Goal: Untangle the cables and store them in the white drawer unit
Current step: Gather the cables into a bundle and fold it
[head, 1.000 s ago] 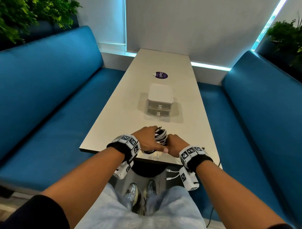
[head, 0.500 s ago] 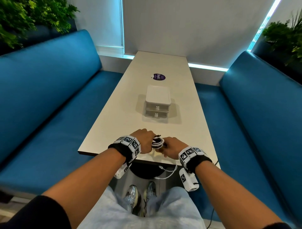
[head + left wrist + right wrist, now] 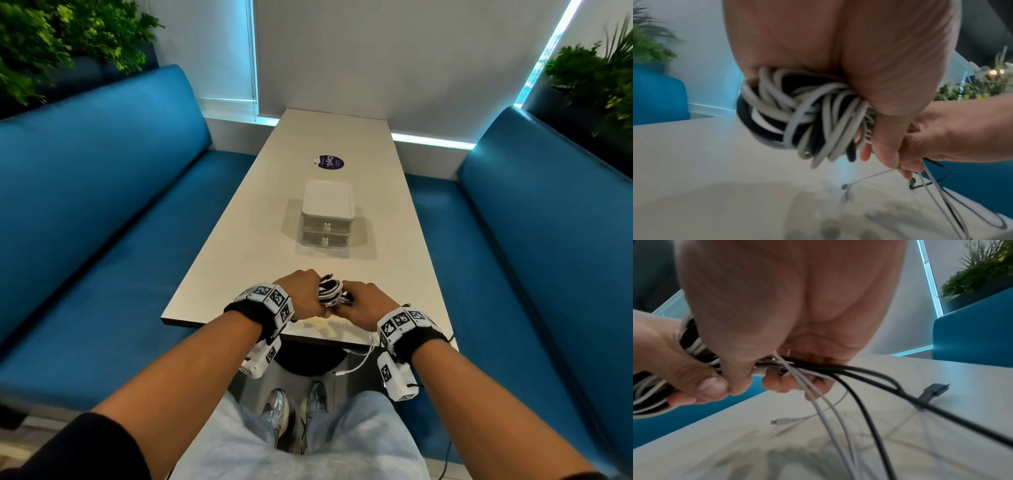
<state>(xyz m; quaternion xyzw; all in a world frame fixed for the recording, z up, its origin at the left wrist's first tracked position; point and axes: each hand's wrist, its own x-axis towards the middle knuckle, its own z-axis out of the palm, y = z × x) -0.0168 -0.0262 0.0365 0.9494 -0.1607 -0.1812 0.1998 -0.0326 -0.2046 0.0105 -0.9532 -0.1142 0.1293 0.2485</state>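
Both my hands grip one tangled bundle of white and black cables [image 3: 330,293] between them: left hand [image 3: 301,294] clutching the coil, right hand [image 3: 364,301] pinching loose strands above the pale counter [image 3: 260,246].

One table [image 3: 239,240] stands between two blue benches [image 3: 102,222] [image 3: 531,257]. On it are one drawer unit [image 3: 327,212] with two drawers, each with one knob, and one purple sticker [image 3: 329,162]. Two hands [image 3: 303,294] [image 3: 364,303] share one cable bundle [image 3: 330,291]; its white and black strands are too tangled to count. Two plants [image 3: 51,44] [image 3: 592,78] sit in the corners, and two shoes [image 3: 298,411] show below.
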